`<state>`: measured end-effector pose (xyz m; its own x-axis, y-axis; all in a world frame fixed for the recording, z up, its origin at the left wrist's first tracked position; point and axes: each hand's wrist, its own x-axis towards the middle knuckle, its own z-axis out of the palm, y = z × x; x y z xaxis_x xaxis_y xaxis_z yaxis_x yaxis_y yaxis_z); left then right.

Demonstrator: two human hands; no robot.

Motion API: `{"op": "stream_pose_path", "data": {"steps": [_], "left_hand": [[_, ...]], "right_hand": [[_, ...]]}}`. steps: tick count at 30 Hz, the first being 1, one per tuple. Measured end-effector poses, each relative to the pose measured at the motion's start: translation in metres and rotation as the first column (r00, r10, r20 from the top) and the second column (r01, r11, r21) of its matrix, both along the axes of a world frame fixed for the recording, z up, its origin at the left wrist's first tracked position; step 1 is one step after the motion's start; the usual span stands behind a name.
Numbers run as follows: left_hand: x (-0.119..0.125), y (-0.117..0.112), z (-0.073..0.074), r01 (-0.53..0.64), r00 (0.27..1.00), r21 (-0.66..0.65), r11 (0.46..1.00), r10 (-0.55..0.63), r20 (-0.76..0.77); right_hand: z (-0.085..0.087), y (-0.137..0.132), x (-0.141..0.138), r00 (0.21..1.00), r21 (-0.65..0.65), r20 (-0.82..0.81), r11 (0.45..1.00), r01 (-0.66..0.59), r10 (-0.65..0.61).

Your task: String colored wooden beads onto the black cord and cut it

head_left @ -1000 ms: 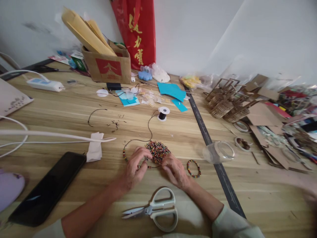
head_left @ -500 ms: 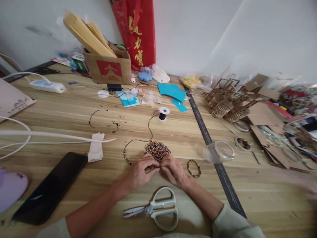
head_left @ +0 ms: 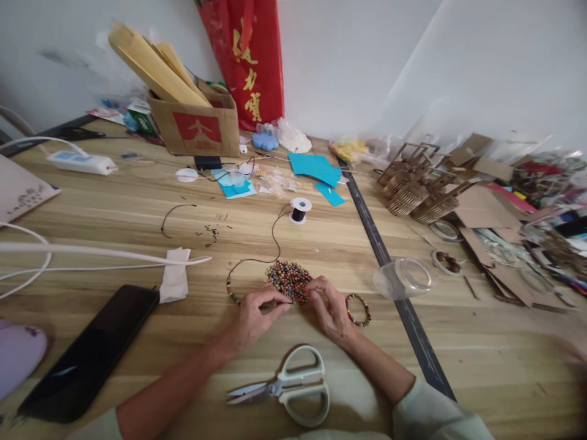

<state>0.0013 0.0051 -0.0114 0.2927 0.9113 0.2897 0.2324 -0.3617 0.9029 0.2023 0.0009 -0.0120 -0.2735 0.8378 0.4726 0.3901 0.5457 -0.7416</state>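
Observation:
A heap of small multicoloured beads point(head_left: 288, 278) lies on the table in front of both hands. My left hand point(head_left: 257, 315) is closed in a pinch at the heap's lower edge, on the tip of a thin black cord point(head_left: 257, 259). Strung beads point(head_left: 232, 292) run along this cord and pass under the left hand. At the heap's right edge, my right hand point(head_left: 330, 310) has its thumb and forefinger bent close together against the beads; whatever is between them is too small to make out. A finished-looking beaded bracelet point(head_left: 358, 310) lies just right of that hand.
Scissors point(head_left: 287, 386) with pale handles lie between the forearms. The cord leads back to a white spool point(head_left: 299, 211). A clear jar point(head_left: 403, 279) lies on its side at the right. To the left are a black phone point(head_left: 89, 354) and folded tissue point(head_left: 174, 275).
The hands were together at the heap's front edge; now they are apart. My right hand has moved up and right to the beads, while the left keeps its pinch. The view has shifted slightly.

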Motion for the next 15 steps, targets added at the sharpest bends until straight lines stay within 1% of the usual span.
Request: {"op": "stream_pose_path", "data": {"steps": [4,7,11,15], "left_hand": [[-0.0022,0.0014,0.0025,-0.021,1.0,-0.03,0.999,0.022,0.016],[-0.0034,0.0032,0.0046,-0.037,0.999,-0.035,0.999,0.038,0.036],[-0.004,0.0046,0.0062,-0.053,0.997,-0.031,0.998,0.055,0.056],[-0.0042,0.0047,0.0068,-0.059,0.997,-0.038,0.998,0.061,0.054]], "right_hand": [[0.0,0.0015,0.0026,1.0,0.02,-0.002,1.0,0.011,-0.011],[0.0008,0.0029,0.0035,0.998,0.043,0.053,0.999,-0.02,0.018],[0.0017,0.0034,0.0039,0.97,0.1,0.229,0.989,-0.11,0.085],[0.0021,0.0044,0.0056,0.899,0.173,0.425,0.965,-0.199,0.109]]}}
